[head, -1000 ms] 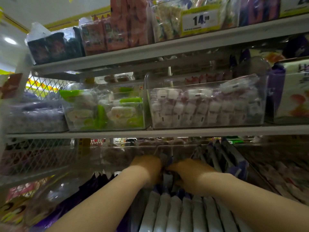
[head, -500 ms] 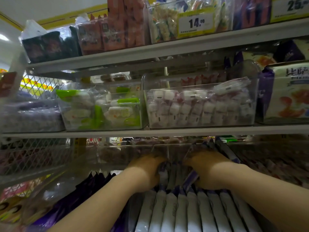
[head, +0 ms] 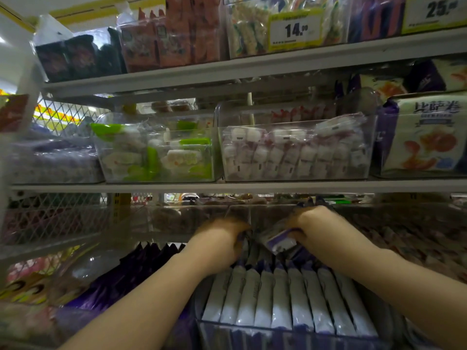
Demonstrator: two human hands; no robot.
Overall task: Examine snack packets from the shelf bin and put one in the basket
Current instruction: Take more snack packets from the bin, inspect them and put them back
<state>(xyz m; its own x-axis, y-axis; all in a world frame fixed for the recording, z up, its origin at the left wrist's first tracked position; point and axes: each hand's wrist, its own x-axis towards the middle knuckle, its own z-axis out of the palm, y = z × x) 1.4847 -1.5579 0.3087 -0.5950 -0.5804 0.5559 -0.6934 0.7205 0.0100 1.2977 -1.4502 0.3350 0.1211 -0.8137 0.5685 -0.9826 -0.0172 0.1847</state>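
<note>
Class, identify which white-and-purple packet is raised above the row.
The tilted packet in the right hand; the other packets stand upright in the bin.

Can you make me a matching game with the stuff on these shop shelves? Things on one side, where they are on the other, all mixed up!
Things:
1. yellow price tag reading 14
2. clear plastic bin of green-and-white packets
3. small purple-and-white packet
4. row of upright white packets

Places:
A. gripped by the right hand
B. up on the top shelf
C. on the middle shelf
D. in the lowest clear bin, nearest the camera

Pairs: 1-B, 2-C, 3-A, 4-D.
</note>
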